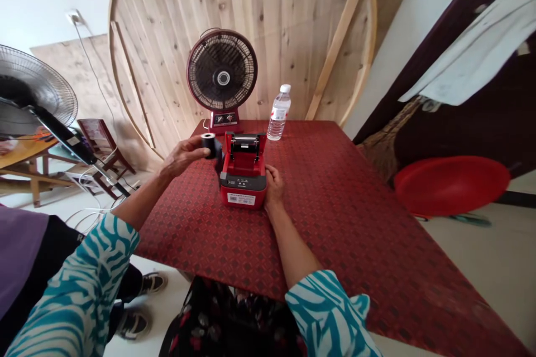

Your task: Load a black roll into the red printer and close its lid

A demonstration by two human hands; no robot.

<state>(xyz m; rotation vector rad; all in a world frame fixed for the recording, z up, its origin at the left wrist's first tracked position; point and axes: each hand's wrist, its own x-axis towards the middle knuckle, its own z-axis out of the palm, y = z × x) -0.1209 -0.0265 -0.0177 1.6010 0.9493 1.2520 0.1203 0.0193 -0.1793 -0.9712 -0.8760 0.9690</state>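
My left hand pinches a small paper roll, dark on its side with a white top end and a hole in the middle. A dark strip hangs beside the roll, close to the printer's left side. The red and black label printer stands on the table with its lid raised, showing a black roller inside the lid. Against the printer's right side my right hand grips it, fingers curled behind the edge and partly hidden.
A patterned red cloth covers the table. Behind the printer stand a dark red fan and a water bottle. Another person's leg and shoes are at the left, below a standing fan. A red basin lies at the right.
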